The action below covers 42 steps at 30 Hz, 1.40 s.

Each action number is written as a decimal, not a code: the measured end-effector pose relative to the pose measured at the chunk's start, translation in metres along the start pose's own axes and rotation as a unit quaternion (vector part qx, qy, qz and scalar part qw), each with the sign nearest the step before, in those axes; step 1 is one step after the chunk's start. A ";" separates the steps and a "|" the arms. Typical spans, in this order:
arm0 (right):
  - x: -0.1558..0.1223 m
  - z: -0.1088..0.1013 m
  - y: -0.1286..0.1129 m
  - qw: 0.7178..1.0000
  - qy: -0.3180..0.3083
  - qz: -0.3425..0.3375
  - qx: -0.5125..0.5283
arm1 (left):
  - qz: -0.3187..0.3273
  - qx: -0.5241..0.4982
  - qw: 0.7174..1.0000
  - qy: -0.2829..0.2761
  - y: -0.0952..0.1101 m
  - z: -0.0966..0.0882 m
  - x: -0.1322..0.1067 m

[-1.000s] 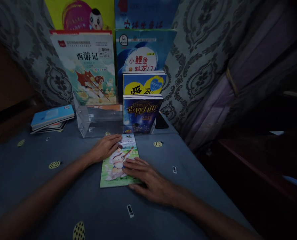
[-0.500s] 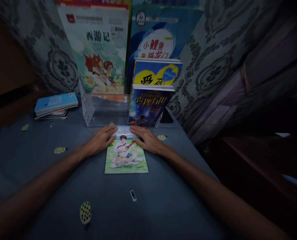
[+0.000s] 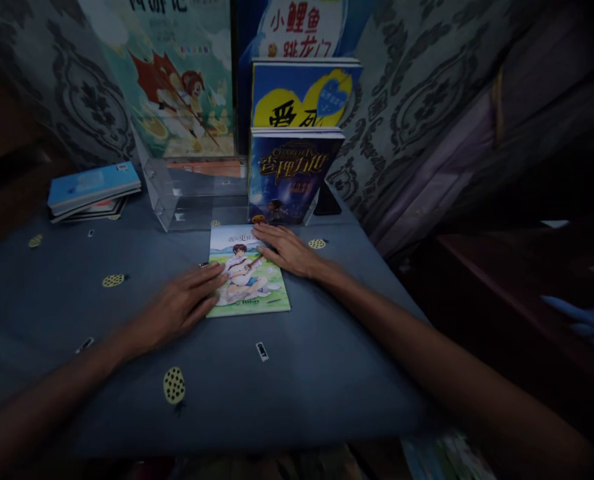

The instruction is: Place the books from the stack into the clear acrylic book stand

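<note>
A thin picture book lies flat on the cloth-covered table, its cover showing a seated figure with a stringed instrument. My left hand rests along the book's left edge, fingers stretched out over its border. On the upper right corner lies my right hand, its fingers extended and covering part of the title. Neither hand is closed round the book. Just behind it stands a dark blue book in a clear plastic stand.
Behind the dark blue book are a blue and yellow book and larger upright books, one with a caped figure. A small stack of books lies at left. A black phone-like object sits beside the stand. Patterned wallpaper backs the table.
My left hand has slid from the book's upper left corner down its left side. My right hand stays near the upper right corner. The camera view has tilted downward.
</note>
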State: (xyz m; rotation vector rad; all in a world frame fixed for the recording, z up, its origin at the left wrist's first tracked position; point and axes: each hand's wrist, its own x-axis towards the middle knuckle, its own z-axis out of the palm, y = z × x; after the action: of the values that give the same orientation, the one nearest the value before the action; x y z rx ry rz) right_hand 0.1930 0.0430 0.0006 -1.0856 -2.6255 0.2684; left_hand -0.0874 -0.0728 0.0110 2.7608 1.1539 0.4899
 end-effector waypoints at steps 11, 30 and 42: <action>-0.001 0.003 0.000 1.000 0.005 0.008 0.000 | 0.115 0.004 0.992 -0.042 0.045 0.008 0.014; -0.005 0.005 0.000 0.998 0.036 0.017 0.041 | -0.087 -0.001 0.996 -0.011 -0.036 0.027 0.091; -0.075 -0.001 -0.057 0.997 0.037 -0.003 0.060 | -0.124 0.019 0.992 0.018 -0.036 0.032 0.086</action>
State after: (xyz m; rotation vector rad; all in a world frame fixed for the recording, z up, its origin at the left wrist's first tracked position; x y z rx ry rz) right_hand 0.2068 -0.0500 0.0031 -1.0269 -2.5121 0.3727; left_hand -0.0443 0.0143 -0.0060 2.5963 1.5049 0.4950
